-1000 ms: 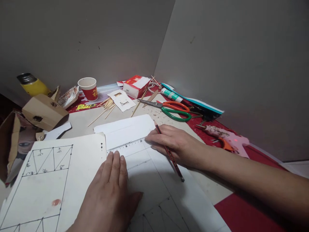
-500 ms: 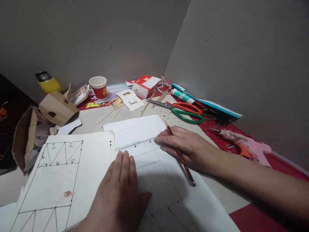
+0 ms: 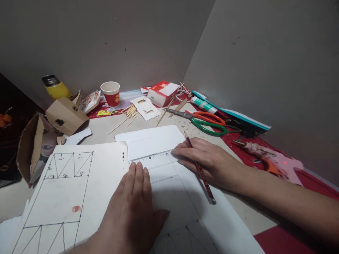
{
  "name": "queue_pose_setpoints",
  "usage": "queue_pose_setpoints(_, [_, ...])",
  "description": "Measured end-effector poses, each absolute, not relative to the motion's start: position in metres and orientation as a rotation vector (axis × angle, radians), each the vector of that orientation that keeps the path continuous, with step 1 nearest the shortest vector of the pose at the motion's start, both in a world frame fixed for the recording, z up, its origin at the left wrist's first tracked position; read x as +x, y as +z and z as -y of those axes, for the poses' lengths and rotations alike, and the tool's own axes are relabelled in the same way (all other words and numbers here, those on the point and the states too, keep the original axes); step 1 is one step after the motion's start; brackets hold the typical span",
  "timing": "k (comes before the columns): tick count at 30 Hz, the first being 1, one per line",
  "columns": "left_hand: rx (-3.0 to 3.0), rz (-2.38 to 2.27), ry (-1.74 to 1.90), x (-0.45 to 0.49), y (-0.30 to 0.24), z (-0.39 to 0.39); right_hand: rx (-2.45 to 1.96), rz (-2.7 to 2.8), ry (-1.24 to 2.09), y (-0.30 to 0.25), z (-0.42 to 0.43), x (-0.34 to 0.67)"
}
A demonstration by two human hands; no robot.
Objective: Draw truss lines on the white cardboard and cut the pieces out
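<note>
A clear ruler (image 3: 151, 157) lies across a white sheet (image 3: 150, 135) marked with pencil lines. My left hand (image 3: 131, 203) rests flat, its fingertips at the ruler's left end and its thumb spread on the sheet. At the ruler's other end are the thumb and fingers of my right hand (image 3: 209, 157). A dark red pencil (image 3: 201, 176) is tucked among those fingers, with its tip pointing away from me. Left of the ruler, a second paper (image 3: 106, 183) bears a truss drawing in black lines and dots.
Scissors (image 3: 209, 127) with orange and green handles lie beyond my right hand. A pink glue gun (image 3: 280, 158) is at the right. Behind stand a paper cup (image 3: 111, 97), a red-and-white box (image 3: 162, 93) and thin sticks (image 3: 131, 111). Cut cardboard (image 3: 66, 116) and a yellow bottle (image 3: 57, 88) are at left.
The view has shifted slightly. The ruler has moved a little away from me on the sheet, covering pencil lines that showed along its far edge. Both hands keep nearly the same pose.
</note>
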State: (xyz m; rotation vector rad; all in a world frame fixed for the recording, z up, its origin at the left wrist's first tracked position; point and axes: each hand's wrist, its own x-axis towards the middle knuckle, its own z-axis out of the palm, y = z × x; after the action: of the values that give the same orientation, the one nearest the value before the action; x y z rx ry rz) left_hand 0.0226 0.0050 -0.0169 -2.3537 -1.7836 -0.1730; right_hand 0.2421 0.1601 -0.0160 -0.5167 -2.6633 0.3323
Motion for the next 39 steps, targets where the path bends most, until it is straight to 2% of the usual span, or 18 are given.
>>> queue_pose_setpoints(8, [-2.354, 1.702, -0.232, 0.018, -0.012, -0.005, -0.592, 2.674, 0.345, 0.0, -0.158, 0.238])
queue_pose_setpoints(16, [-2.4, 1.706, -0.233, 0.013, -0.008, -0.008, -0.758, 2.225, 1.203, 0.024, -0.141, 0.206])
queue_pose_setpoints(21, [-2.389, 1.638, -0.246, 0.016, -0.008, -0.009, -0.874, 1.973, 1.507, 0.011, -0.145, 0.182])
queue_pose_setpoints(28, [-2.355, 1.633, -0.201, 0.019, -0.009, -0.009, -0.905, 1.879, 1.519, -0.002, -0.149, 0.169])
queue_pose_setpoints(33, [-2.325, 1.618, -0.189, 0.019, -0.011, -0.007, -0.87, 2.096, 1.335, -0.002, -0.148, 0.169])
queue_pose_setpoints(39, [-2.297, 1.584, -0.172, 0.021, -0.009, -0.009, -0.998, 2.012, 1.391, -0.003, -0.147, 0.166])
